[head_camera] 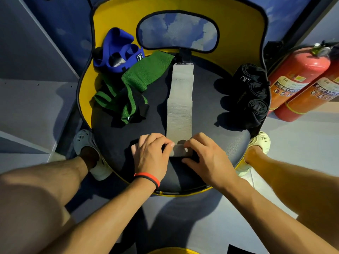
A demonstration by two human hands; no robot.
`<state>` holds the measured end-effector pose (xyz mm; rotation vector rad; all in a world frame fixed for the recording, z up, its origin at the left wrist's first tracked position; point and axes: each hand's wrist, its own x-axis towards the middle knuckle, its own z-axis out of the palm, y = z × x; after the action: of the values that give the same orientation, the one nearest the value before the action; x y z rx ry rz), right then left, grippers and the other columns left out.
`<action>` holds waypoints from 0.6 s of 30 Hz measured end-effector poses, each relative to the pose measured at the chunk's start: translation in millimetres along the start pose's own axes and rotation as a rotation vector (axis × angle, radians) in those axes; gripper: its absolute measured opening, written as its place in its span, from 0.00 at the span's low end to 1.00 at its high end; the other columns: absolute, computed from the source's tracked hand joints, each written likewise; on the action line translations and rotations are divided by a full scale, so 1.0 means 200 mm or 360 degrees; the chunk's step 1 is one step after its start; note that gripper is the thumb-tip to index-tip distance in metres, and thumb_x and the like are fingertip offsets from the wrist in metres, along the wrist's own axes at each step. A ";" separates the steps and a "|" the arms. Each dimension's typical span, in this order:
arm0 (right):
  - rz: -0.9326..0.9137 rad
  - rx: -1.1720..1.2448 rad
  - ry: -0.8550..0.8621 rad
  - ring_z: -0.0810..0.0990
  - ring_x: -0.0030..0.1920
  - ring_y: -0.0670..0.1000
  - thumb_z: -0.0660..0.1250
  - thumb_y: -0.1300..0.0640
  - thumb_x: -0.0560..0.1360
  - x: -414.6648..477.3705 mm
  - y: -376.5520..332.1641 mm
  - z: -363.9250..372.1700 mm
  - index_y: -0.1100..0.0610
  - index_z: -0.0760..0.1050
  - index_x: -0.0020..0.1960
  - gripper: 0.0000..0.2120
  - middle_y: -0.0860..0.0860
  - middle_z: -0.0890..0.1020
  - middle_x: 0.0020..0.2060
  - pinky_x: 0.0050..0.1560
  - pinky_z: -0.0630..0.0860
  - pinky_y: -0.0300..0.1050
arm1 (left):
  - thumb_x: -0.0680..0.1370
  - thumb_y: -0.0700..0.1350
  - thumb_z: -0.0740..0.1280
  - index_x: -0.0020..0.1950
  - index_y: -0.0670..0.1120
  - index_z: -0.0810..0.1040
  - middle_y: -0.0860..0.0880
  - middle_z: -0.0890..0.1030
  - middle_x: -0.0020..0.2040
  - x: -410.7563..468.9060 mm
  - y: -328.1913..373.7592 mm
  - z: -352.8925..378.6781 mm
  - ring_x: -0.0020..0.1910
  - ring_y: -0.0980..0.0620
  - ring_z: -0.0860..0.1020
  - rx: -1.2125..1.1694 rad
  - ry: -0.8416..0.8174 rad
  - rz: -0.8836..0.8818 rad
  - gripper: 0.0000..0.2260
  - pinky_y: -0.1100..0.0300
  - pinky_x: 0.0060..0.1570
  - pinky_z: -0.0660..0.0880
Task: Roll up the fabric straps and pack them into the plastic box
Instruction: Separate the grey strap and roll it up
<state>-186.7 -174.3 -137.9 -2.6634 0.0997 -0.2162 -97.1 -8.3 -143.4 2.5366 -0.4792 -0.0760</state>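
Observation:
A long grey fabric strap (180, 99) lies flat down the middle of a round dark seat cushion (211, 136). Its near end is folded over into the start of a roll, pinched by both hands. My left hand (152, 154) holds the left side of that fold, and my right hand (205, 156) holds the right side. A loose green strap (141, 77) lies crumpled at the back left. A blue strap (119, 50) sits partly rolled behind it. Three rolled black straps (253, 92) stand together at the right edge. No plastic box is in view.
The cushion belongs to a yellow chair (238, 33) with a cut-out backrest. Two red fire extinguishers (300, 79) lean on the floor at the right. My bare legs and light clogs (86, 142) flank the seat. A grey wall panel stands at the left.

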 end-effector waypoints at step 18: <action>0.0218 -0.0101 -0.0132 0.76 0.56 0.51 0.63 0.48 0.77 0.08 -0.01 -0.06 0.47 0.80 0.60 0.14 0.46 0.79 0.51 0.67 0.64 0.56 | 0.73 0.55 0.76 0.55 0.54 0.84 0.56 0.81 0.55 0.03 -0.07 -0.06 0.61 0.53 0.74 -0.0214 -0.0157 0.0198 0.13 0.46 0.62 0.69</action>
<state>-173.8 -179.4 -125.0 -2.7111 0.2651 -0.0590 -85.9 6.6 -139.6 2.3740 -0.6480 -0.1814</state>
